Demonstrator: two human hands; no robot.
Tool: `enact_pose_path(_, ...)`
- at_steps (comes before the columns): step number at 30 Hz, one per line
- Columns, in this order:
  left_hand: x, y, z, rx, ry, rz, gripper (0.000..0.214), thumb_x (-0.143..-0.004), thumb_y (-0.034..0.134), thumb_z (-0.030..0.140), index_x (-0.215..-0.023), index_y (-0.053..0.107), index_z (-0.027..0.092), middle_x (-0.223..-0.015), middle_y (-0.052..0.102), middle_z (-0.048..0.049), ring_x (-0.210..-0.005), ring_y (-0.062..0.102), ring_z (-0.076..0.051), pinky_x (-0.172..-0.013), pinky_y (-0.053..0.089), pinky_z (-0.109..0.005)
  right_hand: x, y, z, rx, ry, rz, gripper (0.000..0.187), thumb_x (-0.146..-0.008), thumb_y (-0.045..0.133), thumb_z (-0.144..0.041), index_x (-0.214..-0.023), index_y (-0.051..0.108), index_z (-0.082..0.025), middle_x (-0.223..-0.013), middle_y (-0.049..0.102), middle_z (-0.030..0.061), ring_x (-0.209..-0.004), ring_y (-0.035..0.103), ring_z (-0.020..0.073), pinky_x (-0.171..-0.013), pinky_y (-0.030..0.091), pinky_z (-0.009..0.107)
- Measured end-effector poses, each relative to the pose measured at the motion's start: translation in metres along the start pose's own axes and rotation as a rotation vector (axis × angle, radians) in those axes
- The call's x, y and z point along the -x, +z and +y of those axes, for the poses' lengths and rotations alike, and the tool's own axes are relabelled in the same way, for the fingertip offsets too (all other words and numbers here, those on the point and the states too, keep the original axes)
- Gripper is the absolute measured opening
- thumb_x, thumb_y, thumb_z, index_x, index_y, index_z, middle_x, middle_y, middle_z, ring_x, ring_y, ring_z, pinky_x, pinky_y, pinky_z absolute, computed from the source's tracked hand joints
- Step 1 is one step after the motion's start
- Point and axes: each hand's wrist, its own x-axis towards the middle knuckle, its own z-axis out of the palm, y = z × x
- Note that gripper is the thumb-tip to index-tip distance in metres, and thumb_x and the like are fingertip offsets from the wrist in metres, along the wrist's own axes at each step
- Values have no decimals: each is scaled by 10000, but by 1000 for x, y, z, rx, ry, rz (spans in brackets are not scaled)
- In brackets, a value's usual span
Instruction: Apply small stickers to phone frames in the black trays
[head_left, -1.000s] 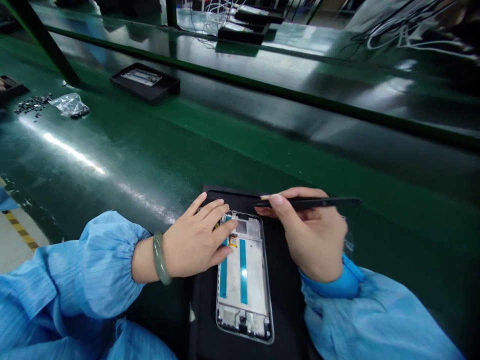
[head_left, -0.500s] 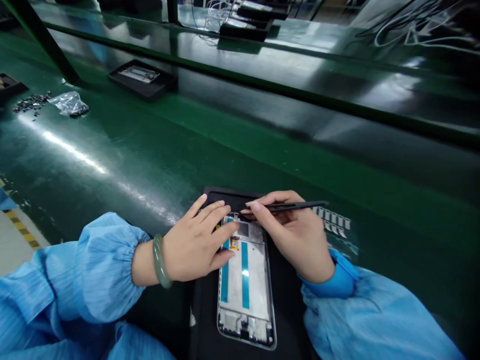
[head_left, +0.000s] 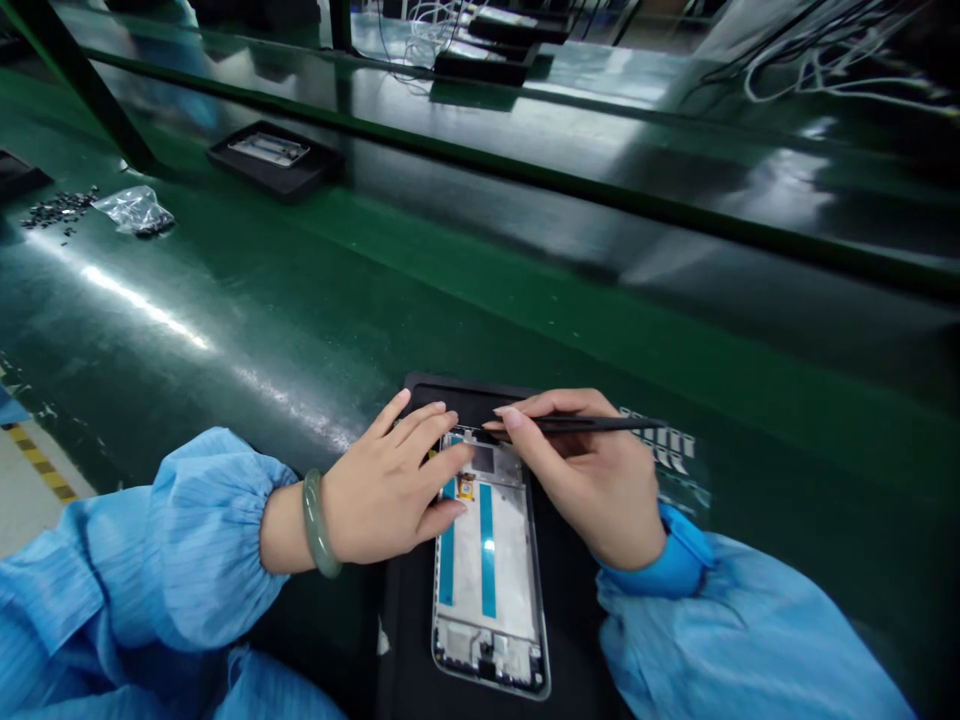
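A phone frame point(head_left: 510, 560) with two blue strips and a small orange flex part point(head_left: 466, 488) lies on a black tray point(head_left: 574, 620). My left hand point(head_left: 397, 485) rests over the frame's upper left edge, fingers spread, palm down. In my right hand point(head_left: 592, 475) a pair of black tweezers point(head_left: 592, 424) is pinched between thumb and fingers. The tweezers' tips are at the frame's top end, where the fingertips partly cover them. Whether the tips hold anything is too small to tell.
Right of the tray is a clear sheet with rows of small silver pieces point(head_left: 679, 445). Farther left are another black tray point(head_left: 277, 175) holding a phone frame, a plastic bag point(head_left: 139, 210) and scattered small dark parts point(head_left: 60, 210). A green rail point(head_left: 450, 150) crosses behind, with cables point(head_left: 817, 75) beyond.
The tweezers have turned a little flatter in my right hand, with their rear end lower. My left hand keeps its place on the frame. The view has shifted slightly.
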Motion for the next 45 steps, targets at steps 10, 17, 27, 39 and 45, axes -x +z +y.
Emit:
enact_pose_path(10, 0, 0, 0, 6, 0, 2, 436, -905, 472, 400, -1260, 486, 148, -1351, 443, -142, -1328, 319, -279, -1141, 133, -505, -1, -2, -5, 239, -204, 1, 53, -845, 616, -244, -831, 585, -204, -790, 620, 7, -654, 626, 139, -573, 516, 242)
enact_pose_path(17, -1, 1, 0, 7, 8, 13, 436, -902, 477, 399, -1256, 487, 143, -1350, 442, -148, -1326, 324, -281, -1136, 149, -510, 0, -2, -4, 263, -240, 9, 36, -844, 613, -220, -833, 582, -206, -782, 616, 3, -665, 616, 137, -592, 510, 244)
enact_pose_path(27, -1, 1, 0, 3, 5, 19, 435, -907, 471, 405, -1253, 490, 141, -1346, 449, -147, -1324, 329, -282, -1137, 151, -510, 2, -1, -3, 248, -237, -6, 39, -839, 621, -211, -839, 582, -215, -783, 621, -3, -680, 624, 140, -599, 516, 249)
enact_pose_path(39, -1, 2, 0, 3, 7, 32, 437, -904, 476, 402, -1254, 485, 140, -1347, 446, -145, -1323, 329, -280, -1138, 159, -506, 2, 1, -2, 202, -216, -23, 46, -837, 629, -232, -852, 585, -229, -802, 641, 4, -717, 639, 163, -613, 526, 276)
enact_pose_path(45, 0, 2, 0, 5, 8, 19, 445, -906, 473, 400, -1263, 481, 136, -1347, 443, -150, -1325, 324, -281, -1142, 135, -503, 1, 1, -2, 206, -223, -27, 36, -841, 622, -223, -857, 589, -224, -802, 642, 8, -710, 635, 158, -603, 527, 266)
